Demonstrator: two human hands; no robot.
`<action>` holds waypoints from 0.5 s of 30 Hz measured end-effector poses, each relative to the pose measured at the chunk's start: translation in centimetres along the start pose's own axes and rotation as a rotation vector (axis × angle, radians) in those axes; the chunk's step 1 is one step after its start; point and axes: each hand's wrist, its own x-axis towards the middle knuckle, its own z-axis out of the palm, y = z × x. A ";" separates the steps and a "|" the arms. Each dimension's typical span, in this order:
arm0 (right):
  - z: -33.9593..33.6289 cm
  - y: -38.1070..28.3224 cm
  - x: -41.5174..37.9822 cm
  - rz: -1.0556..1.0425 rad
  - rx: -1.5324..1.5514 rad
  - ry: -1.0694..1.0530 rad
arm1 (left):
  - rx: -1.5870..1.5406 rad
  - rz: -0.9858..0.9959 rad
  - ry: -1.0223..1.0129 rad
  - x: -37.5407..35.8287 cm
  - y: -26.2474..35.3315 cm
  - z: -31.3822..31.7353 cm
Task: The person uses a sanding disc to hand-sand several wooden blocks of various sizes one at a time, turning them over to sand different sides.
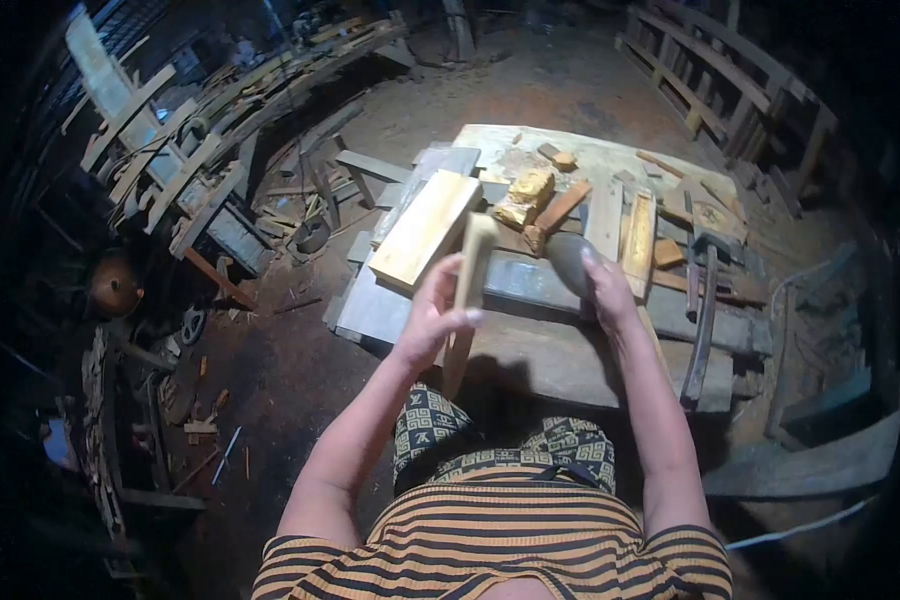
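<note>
My left hand point(437, 318) is closed around a narrow wooden board point(475, 262), which stands on edge above the front of the workbench point(560, 355). In my right hand point(610, 290) is a dark, rounded flat disc point(571, 262), gripped at its right edge. The board and disc are apart. Left of the board, a thick pale wood block point(428, 228) lies on the bench. Beyond my hands sit a rough yellowish wood chunk point(525, 197) and a reddish-brown wood strip point(562, 207).
A curved bar point(705, 320) and a small orange wood block point(667, 252) lie on the right of the bench. Stacked timber point(730, 75) stands at the back right. Wooden frames and scraps point(160, 150) fill the left side.
</note>
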 end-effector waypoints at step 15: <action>9.8 5.3 -5.6 -0.570 -0.519 -0.186 | -0.546 -0.071 0.569 -4.2 -7.8 -0.8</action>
